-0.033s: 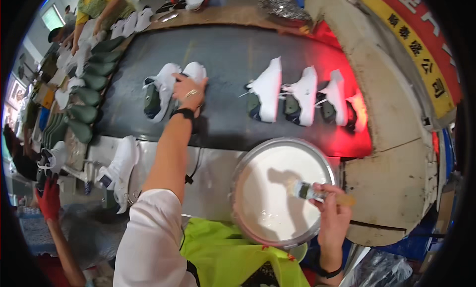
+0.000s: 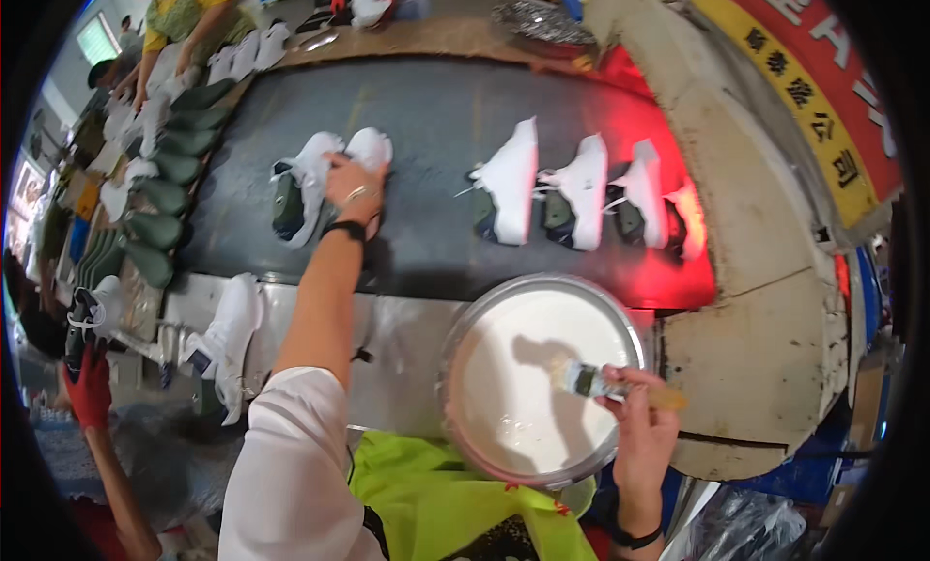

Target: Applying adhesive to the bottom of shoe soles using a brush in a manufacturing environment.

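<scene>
On the dark conveyor belt (image 2: 426, 193), my left hand (image 2: 355, 189) reaches out and grips a white shoe upper (image 2: 370, 147), its fingers bent over it. Another white upper on a dark green last (image 2: 312, 188) lies just to its left. My right hand (image 2: 639, 411) holds a brush (image 2: 584, 378) by its yellowish handle, fingers wrapped round it. The bristles point left above a round metal bucket (image 2: 453, 367) of white liquid (image 2: 513, 406), and a shadow falls on the surface. What lies under my left palm is mostly hidden.
Several white uppers (image 2: 509, 183) stand in a row on the belt's right, near a red-lit opening (image 2: 683, 261) in a beige housing (image 2: 746, 367). Green lasts (image 2: 155, 232) line the left edge. A red-gloved co-worker's hand (image 2: 89, 387) holds a shoe at lower left; other people work beyond.
The whole view has shifted slightly. My left hand stays on the same upper. The brush has moved a little to the left over the bucket.
</scene>
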The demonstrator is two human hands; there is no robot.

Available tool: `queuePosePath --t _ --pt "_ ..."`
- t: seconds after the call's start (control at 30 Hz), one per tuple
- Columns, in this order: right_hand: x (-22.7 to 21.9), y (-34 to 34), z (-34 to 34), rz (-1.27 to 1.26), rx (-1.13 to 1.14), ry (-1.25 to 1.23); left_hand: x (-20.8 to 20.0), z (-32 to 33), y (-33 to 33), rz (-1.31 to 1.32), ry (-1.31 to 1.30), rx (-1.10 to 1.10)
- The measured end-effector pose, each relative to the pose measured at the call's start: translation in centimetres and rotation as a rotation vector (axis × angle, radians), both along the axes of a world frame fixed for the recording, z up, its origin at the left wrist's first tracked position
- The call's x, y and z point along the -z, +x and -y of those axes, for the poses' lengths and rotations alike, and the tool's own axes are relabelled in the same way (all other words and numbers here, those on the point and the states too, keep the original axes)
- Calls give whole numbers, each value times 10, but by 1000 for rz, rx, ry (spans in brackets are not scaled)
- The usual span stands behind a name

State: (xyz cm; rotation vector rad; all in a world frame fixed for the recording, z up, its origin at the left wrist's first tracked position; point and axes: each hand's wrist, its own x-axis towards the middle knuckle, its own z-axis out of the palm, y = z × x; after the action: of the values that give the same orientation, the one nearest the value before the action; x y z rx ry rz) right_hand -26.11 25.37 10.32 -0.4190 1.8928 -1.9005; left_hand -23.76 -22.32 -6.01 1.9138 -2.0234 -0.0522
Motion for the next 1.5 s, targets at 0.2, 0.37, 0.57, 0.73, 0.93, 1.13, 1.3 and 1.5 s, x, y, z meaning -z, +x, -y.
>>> queuePosePath --t 0.2,0.37,0.57,0.73,0.93,1.13,1.3,1.5 --pt "-7 19 -43 -10 52 -40 5 38 67 -272 253 -49" --pt "17 3 -47 -11 -7 5 28 47 156 -925 579 -109" --pt "67 -24 -14 -133 -100 233 -10 -120 228 -1500 895 604" --pt "105 -27 36 -519 -175 214 10 -274 292 -1860 1059 267" --pt "104 -26 43 -831 -250 835 22 -355 290 -1655 1357 233" --pt "63 -27 24 -454 -181 82 18 -350 263 -1716 1400 234" --pt "71 -22 22 -480 -216 133 29 -353 245 -1732 1337 245" --pt "16 37 41 -80 -501 -116 12 -349 239 -1504 1292 435"
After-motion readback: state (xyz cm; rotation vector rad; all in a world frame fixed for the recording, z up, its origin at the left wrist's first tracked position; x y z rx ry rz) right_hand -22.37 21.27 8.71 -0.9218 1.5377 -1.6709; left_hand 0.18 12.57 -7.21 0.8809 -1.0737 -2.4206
